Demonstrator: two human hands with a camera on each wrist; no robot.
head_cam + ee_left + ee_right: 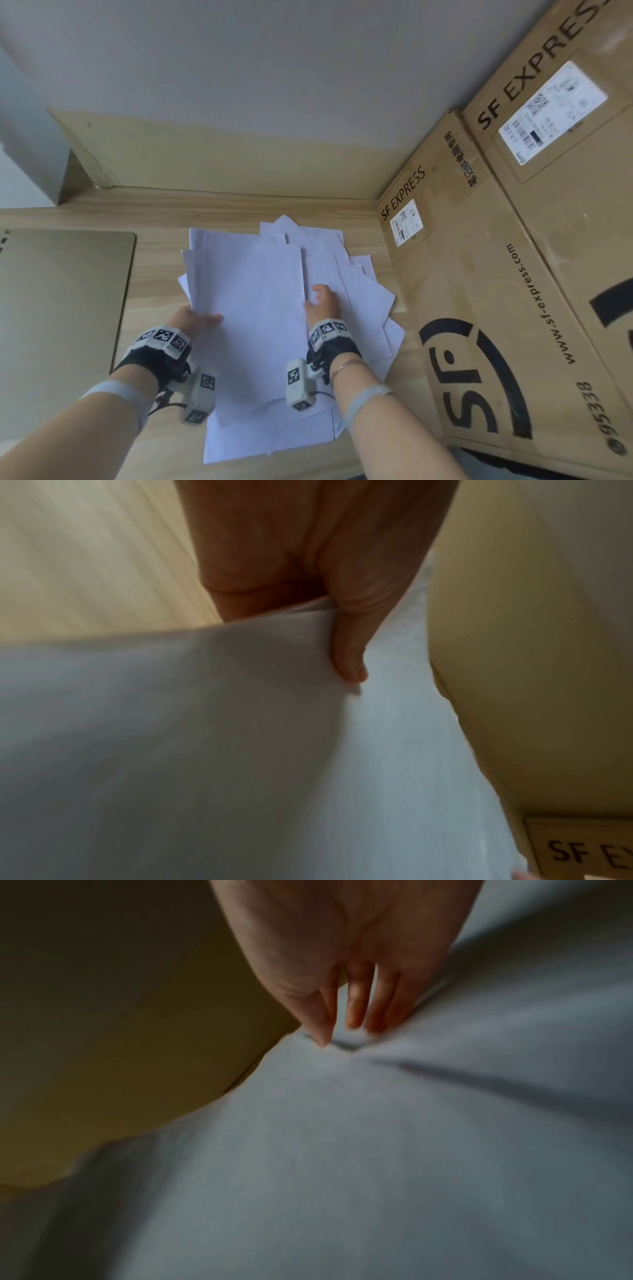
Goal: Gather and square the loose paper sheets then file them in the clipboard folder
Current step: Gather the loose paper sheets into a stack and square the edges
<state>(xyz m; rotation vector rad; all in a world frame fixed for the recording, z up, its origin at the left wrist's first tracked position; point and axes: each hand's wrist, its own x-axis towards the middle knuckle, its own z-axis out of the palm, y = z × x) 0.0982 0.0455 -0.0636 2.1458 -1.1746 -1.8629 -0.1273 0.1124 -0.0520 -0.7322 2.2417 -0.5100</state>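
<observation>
Paper sheets, white and loose (274,308), lie fanned in an untidy heap on the pale wooden desk (154,274), between a flat beige board at the left (61,301) and tall brown cardboard shipping boxes at the right (479,291). The heap's left edge is pinched by the left hand (191,320): in the left wrist view the thumb (349,664) is seen pressed on top of a lifted sheet, with the fingers hidden beneath. The right hand (323,301) is laid on the heap right of centre, its fingers (356,1007) nearly straight, their tips pressing the paper into a small wrinkle; nothing is gripped by it.

The step in hand is judged to be the gathering. It would be done well if the outlying sheets at the far and right sides were swept inward with flat fingers, not crumpled, before the stack is lifted and tapped square. Whether the beige board is the clipboard folder cannot be told.
</observation>
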